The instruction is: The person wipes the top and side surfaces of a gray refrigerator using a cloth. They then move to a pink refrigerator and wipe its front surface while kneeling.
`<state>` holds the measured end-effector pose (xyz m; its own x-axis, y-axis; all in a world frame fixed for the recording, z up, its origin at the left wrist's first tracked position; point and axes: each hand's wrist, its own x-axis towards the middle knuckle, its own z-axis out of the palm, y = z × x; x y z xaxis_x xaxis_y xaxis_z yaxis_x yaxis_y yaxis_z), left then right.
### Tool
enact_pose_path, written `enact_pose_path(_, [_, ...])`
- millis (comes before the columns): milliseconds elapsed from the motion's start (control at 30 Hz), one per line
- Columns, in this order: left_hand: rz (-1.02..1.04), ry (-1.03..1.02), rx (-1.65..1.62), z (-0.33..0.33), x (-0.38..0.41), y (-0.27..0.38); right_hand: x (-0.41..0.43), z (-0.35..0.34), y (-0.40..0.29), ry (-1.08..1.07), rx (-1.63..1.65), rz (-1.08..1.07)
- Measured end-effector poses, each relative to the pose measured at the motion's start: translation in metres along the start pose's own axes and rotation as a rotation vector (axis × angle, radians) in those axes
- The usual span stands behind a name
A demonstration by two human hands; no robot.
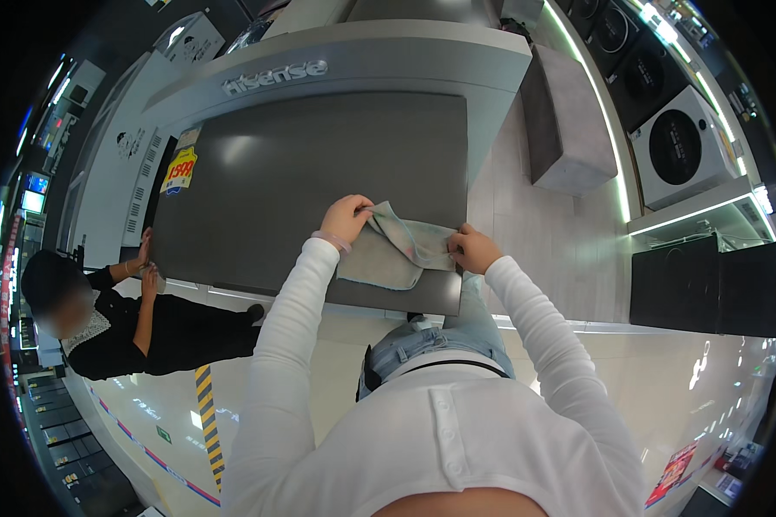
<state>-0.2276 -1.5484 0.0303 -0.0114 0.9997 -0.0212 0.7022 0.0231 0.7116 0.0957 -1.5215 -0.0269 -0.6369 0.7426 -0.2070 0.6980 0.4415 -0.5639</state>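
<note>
A thin, pale greyish cloth [383, 257] with a light blue stitched edge lies partly folded over the flat dark grey top [336, 155] of a large appliance. My left hand [347, 220] pinches its upper left corner, with a pink bracelet at the wrist. At the cloth's right end, my right hand [474, 248] grips the edge between thumb and fingers, close to the appliance's right side. Between my hands, one layer is turned back diagonally across the other. The nearer part of the cloth rests on the grey surface just short of its front edge.
A person [149, 316] in black stands at the left, both hands at the appliance's left edge. A yellow and red price tag [180, 169] sits nearby. A raised Hisense sign [275, 76] runs behind. Right are a grey block [572, 123] and a white front-loading washing machine [682, 148].
</note>
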Motion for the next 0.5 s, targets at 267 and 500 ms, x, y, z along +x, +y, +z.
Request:
enact_pose_path(267, [0.078,0.139,-0.015,-0.039,0.025,-0.005,0.030,-0.091,-0.015,0.379,0.200,0.067])
enact_pose_path(500, [0.228,0.448,-0.127,-0.127,0.041,0.062,0.021,-0.213,-0.089,0.742,0.514,-0.427])
